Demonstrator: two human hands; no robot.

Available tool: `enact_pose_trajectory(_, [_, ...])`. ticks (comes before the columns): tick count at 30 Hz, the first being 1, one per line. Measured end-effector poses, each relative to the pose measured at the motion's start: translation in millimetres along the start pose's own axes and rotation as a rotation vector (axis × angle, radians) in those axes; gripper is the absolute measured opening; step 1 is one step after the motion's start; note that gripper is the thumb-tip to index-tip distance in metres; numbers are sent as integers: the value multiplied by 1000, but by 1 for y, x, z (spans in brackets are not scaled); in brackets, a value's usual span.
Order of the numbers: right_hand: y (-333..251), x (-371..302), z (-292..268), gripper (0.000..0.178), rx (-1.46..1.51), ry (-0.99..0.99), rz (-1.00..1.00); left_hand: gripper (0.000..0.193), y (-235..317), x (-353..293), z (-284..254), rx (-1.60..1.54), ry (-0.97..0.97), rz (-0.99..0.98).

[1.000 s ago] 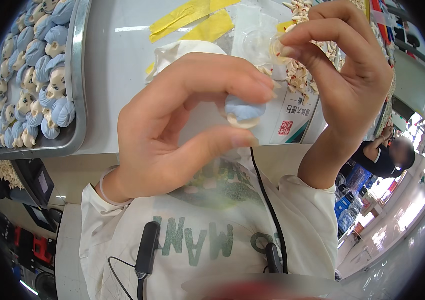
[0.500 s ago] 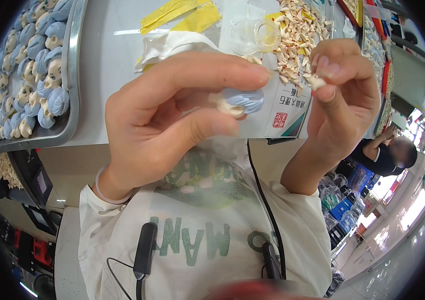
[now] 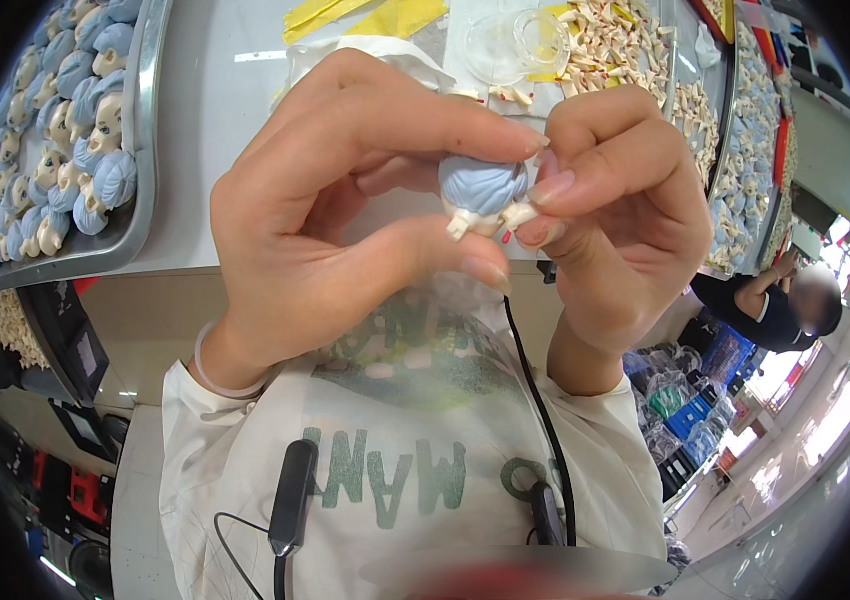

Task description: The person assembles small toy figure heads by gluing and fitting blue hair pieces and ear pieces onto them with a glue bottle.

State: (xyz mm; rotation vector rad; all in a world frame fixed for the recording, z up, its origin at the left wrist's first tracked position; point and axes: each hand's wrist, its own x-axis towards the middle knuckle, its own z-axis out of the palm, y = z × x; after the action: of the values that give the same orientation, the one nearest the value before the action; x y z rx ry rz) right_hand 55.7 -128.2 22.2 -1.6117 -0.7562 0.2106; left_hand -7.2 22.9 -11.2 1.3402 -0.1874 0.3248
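Between the thumb and fingers of my left hand [image 3: 295, 215] is a small doll head [image 3: 483, 183] with moulded light-blue hair. Its hair side faces up, and a pale cream stub shows at its lower edge. My right hand [image 3: 635, 195] pinches a tiny cream piece [image 3: 518, 216] with a red tip against the right side of the head. The fingertips partly cover the spot where piece and head meet, so I cannot tell whether they are joined. Both hands are closed and close together above the table's near edge.
On the left a metal tray [image 3: 148, 130] holds many blue-haired doll heads. Loose cream pieces with red tips [image 3: 613, 50] lie in a pile beyond my right hand, beside clear round plastic lids [image 3: 490, 48]. Yellow tape [image 3: 400, 18] sticks to the table. Another person [image 3: 770, 305] is farther right.
My right hand has moved left, bringing the cream piece against the doll head. The left hand has turned the head so more of its blue hair shows.
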Motion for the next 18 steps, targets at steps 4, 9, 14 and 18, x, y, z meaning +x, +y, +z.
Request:
enact_pose_trajectory(4, [-5,2,2,18,-134,-6,-89,41,5,1,0,119,7,20])
enact_pose_trajectory(9, [-1,4,3,21,-146,-30,-177,41,4,-1,3,268,31,125])
enact_pose_trajectory(14, [-5,1,3,20,-150,-26,-12,41,2,-4,2,343,13,169])
enact_pose_trajectory(18, [-6,8,-19,16,-257,-23,-100,43,5,-6,0,349,31,18])
